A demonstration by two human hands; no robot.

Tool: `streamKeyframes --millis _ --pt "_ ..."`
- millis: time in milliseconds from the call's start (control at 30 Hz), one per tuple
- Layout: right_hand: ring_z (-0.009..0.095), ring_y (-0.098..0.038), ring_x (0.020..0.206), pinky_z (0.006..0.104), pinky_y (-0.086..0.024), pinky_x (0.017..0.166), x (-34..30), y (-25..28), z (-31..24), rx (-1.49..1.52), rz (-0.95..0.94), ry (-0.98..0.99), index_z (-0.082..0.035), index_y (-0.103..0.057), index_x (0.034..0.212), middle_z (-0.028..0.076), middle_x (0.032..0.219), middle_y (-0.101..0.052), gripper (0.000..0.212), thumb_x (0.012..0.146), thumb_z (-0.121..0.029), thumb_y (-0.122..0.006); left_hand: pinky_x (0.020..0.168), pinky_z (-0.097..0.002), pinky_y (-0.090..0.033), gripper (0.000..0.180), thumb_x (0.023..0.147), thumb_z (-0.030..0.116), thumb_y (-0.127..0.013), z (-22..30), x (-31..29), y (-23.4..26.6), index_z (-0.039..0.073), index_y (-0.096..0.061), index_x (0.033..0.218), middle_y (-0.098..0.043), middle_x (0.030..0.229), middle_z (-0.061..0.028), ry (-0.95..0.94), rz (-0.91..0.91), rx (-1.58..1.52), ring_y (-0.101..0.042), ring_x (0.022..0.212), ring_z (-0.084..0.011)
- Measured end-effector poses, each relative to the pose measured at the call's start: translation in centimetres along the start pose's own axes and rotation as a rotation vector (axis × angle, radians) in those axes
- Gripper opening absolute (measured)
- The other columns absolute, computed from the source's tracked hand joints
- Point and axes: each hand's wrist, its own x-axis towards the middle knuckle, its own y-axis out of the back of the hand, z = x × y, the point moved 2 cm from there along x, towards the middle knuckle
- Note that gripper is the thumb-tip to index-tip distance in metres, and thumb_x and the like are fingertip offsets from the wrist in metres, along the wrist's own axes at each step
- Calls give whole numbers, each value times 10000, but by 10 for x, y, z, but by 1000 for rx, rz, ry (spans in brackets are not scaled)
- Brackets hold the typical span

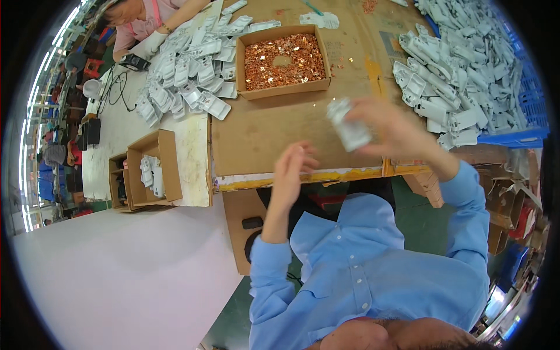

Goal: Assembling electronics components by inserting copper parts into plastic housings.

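Observation:
My right hand (388, 125) grips a light grey plastic housing (350, 129) by its right side, tilted above the cardboard-covered bench top. Both hand and housing are smeared by motion. To their left, near the bench's front edge, my left hand (291, 169) is raised and apart from the housing. Its fingers are bent and blurred, so whether they pinch anything small cannot be made out. Beyond my hands stands a shallow cardboard box (284, 90) full of small copper-coloured metal pieces (265, 61). A few loose pieces lie beside it.
Similar grey housings (204, 70) are heaped left of the box. At right, a blue crate (516, 139) is piled with more housings (449, 76). A small carton (175, 166) with white parts stands at left. A co-worker's gloved hand (153, 44) is by a black device (134, 62).

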Motion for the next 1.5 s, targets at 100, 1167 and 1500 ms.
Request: streamKeyframes --millis 100,1167,1500 --pt "340 -477 1221 440 -403 1006 14 -50 -45 24 -131 205 -95 -507 1261 143 1263 -532 628 700 -168 -779 792 -270 -495 341 988 244 -462 -20 -15 -19 -17 -553 1188 -622 1088 -73 33 -1 -397 -611 945 -133" --pt "328 -642 917 456 -519 791 249 -85 102 -572 -178 -151 -65 -670 914 155 935 -675 152 826 -167 -600 706 -282 -519 272 962 180 -462 -78 -79 31 5 -512 1165 -666 933 -143 126 322 -544 -639 835 -178" --pt "354 -644 957 454 -527 809 248 -85 85 -662 -222 -181 5 -666 875 193 994 -663 147 775 -74 -593 729 -273 -526 300 951 172 -476 -79 -90 28 25 -489 1212 -667 1006 -132 118 312 -472 -638 844 -156"
